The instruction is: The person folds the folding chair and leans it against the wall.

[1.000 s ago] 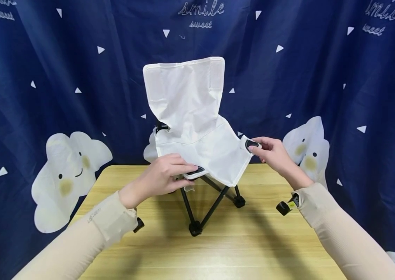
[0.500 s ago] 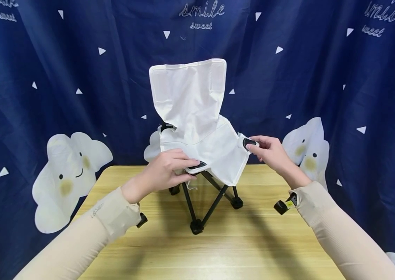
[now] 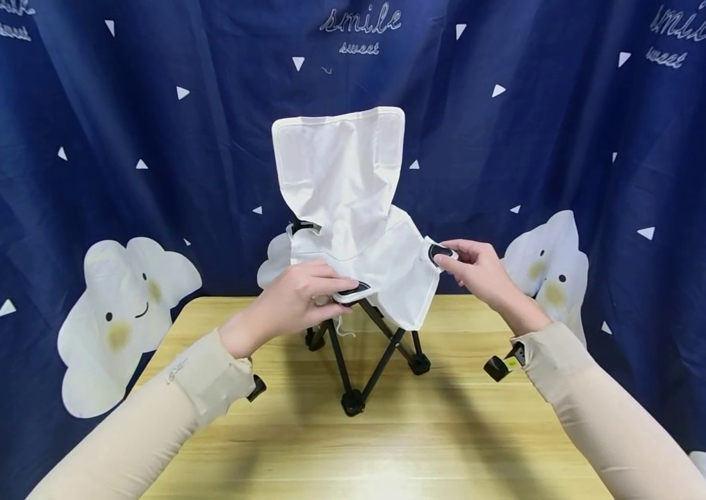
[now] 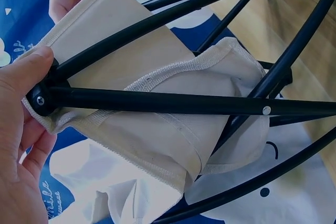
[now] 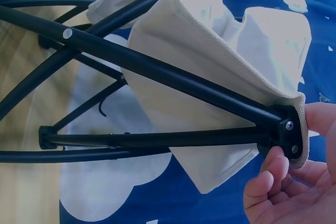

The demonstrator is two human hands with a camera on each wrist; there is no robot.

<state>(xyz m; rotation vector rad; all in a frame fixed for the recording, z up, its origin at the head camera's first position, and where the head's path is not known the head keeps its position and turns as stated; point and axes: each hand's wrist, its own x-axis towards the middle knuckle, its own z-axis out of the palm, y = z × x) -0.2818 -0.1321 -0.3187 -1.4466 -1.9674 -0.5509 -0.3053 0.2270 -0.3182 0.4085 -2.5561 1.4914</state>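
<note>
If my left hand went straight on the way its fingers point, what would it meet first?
Your left hand already pinches a chair corner; beyond that, probably the white seat cloth comes first, though depth is unclear in the head view.

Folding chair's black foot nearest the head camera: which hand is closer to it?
Left. The left hand is above the foot and slightly left, gripping a fabric corner; the right hand is higher and farther off to the right, pinching another corner.
</note>
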